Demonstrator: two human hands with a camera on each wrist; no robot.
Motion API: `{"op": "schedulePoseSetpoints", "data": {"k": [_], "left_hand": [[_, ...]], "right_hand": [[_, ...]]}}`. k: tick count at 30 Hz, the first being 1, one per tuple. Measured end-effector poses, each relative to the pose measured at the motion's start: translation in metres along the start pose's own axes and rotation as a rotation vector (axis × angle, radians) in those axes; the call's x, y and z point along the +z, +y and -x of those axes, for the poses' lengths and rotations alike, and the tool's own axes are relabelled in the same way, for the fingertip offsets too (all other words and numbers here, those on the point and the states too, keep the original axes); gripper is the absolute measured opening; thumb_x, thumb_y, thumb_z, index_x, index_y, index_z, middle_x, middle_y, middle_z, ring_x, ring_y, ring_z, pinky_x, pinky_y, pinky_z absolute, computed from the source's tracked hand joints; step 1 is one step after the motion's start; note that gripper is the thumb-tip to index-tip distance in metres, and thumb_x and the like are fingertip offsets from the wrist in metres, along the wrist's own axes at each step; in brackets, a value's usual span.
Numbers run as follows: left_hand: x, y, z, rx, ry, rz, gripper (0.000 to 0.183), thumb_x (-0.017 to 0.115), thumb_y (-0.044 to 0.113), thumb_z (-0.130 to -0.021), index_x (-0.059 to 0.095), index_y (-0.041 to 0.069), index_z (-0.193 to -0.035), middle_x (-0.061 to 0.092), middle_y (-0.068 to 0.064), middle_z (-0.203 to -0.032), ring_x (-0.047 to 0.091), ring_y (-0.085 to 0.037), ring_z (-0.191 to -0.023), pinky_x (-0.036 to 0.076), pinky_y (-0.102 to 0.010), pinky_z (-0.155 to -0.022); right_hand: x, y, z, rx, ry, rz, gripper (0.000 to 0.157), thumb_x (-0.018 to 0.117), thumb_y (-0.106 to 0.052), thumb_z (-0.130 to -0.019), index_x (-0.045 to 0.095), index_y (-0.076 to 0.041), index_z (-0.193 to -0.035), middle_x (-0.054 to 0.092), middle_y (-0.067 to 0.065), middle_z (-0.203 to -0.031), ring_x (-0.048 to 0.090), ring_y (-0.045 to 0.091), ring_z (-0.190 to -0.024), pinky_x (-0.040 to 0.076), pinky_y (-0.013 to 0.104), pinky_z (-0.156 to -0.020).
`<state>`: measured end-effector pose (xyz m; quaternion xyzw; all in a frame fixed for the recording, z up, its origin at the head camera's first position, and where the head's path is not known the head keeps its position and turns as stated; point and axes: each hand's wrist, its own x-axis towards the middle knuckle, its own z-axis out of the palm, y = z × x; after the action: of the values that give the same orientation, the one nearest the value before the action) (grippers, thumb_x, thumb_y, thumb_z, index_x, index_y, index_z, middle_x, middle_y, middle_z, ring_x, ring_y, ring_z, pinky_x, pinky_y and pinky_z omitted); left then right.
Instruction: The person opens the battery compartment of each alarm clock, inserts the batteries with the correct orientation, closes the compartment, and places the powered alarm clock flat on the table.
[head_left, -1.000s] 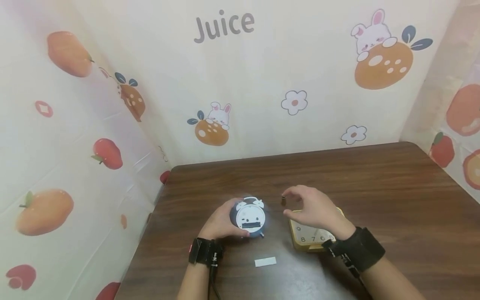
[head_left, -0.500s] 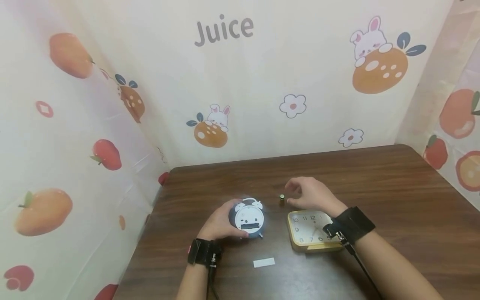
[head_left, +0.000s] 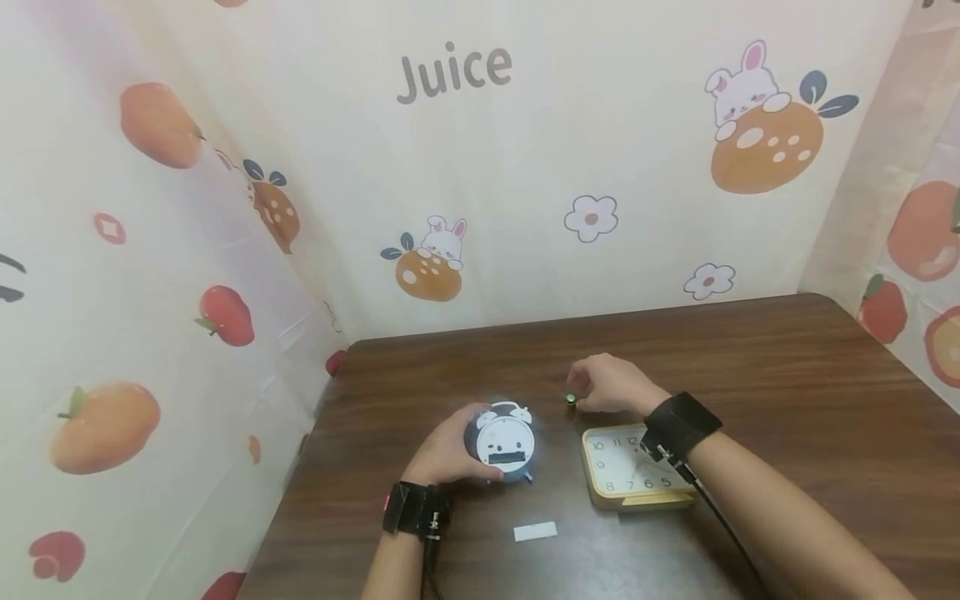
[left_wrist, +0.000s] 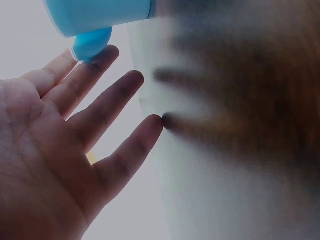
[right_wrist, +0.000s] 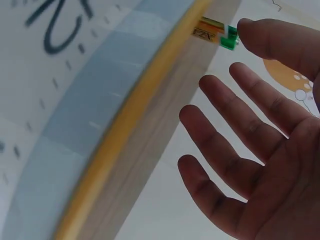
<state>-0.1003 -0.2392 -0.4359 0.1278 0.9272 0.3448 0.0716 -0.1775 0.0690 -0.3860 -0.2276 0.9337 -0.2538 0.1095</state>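
My left hand [head_left: 447, 448] holds a small round twin-bell alarm clock [head_left: 508, 442] by its left side, thumb low and fingers above. The clock's white back faces me, with a dark battery slot uncovered. In the left wrist view its blue case [left_wrist: 100, 15] fills the top edge above the left fingers [left_wrist: 120, 95]. A small battery [head_left: 571, 403] with a green end stands on the table beside my right hand [head_left: 613, 385]. In the right wrist view the thumb tip is right at the battery [right_wrist: 215, 34], while the other fingers [right_wrist: 215, 130] extend apart from it.
A gold-framed square clock [head_left: 626, 471] lies face up under the right forearm. A white strip [head_left: 535, 532], perhaps a battery cover, lies in front of the alarm clock. The brown table [head_left: 465, 358] meets a printed curtain [head_left: 510, 167] behind. Cables trail from both wrist straps.
The right hand has dropped lower and its thumb and index finger have come nearer the battery. Its wrist has moved up across the gold-framed clock. The left hand keeps holding the alarm clock.
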Motion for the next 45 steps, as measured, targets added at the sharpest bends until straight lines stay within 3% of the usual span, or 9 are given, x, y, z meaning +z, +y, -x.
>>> {"op": "schedulePoseSetpoints", "data": {"k": [10, 21, 34, 40, 45], "left_hand": [[0.000, 0.001, 0.001, 0.000, 0.006, 0.004, 0.103, 0.085, 0.063, -0.051, 0.041, 0.036, -0.140, 0.052, 0.012, -0.134, 0.050, -0.015, -0.118, 0.044, -0.050, -0.099], [0.002, -0.001, -0.001, -0.008, -0.001, 0.010, 0.103, 0.085, 0.064, -0.050, 0.041, 0.036, -0.139, 0.052, 0.013, -0.133, 0.050, -0.014, -0.119, 0.044, -0.049, -0.099], [0.002, -0.001, 0.001, -0.009, 0.002, -0.004, 0.104, 0.085, 0.064, -0.050, 0.041, 0.037, -0.140, 0.052, 0.013, -0.133, 0.049, -0.014, -0.119, 0.044, -0.048, -0.099], [0.002, -0.001, 0.000, -0.013, -0.002, 0.003, 0.103, 0.086, 0.063, -0.051, 0.041, 0.036, -0.140, 0.052, 0.013, -0.133, 0.049, -0.014, -0.119, 0.044, -0.048, -0.099], [0.001, -0.001, -0.001, -0.012, 0.001, 0.001, 0.104, 0.086, 0.062, -0.051, 0.041, 0.036, -0.140, 0.052, 0.013, -0.134, 0.049, -0.013, -0.119, 0.044, -0.047, -0.100]], "right_hand": [[0.008, -0.005, -0.011, -0.008, -0.008, 0.056, 0.028, 0.076, -0.011, -0.074, 0.071, -0.015, -0.101, 0.069, -0.001, -0.095, 0.064, 0.017, -0.087, 0.054, 0.036, -0.073], [0.010, -0.007, -0.017, 0.006, -0.053, 0.124, 0.013, 0.077, -0.011, -0.074, 0.071, -0.018, -0.083, 0.065, -0.004, -0.080, 0.058, 0.014, -0.070, 0.048, 0.029, -0.060], [0.009, -0.001, -0.015, -0.011, -0.015, 0.008, 0.012, 0.074, -0.011, -0.074, 0.067, -0.021, -0.074, 0.065, -0.005, -0.076, 0.058, 0.014, -0.068, 0.048, 0.028, -0.059], [0.004, -0.002, -0.014, -0.080, 0.032, -0.090, 0.011, 0.073, -0.014, -0.076, 0.066, -0.022, -0.077, 0.065, -0.006, -0.077, 0.058, 0.014, -0.071, 0.048, 0.029, -0.063], [-0.006, -0.007, -0.010, -0.090, 0.083, -0.180, 0.011, 0.073, -0.015, -0.078, 0.064, -0.020, -0.082, 0.067, -0.005, -0.080, 0.061, 0.014, -0.074, 0.051, 0.029, -0.066]]}}
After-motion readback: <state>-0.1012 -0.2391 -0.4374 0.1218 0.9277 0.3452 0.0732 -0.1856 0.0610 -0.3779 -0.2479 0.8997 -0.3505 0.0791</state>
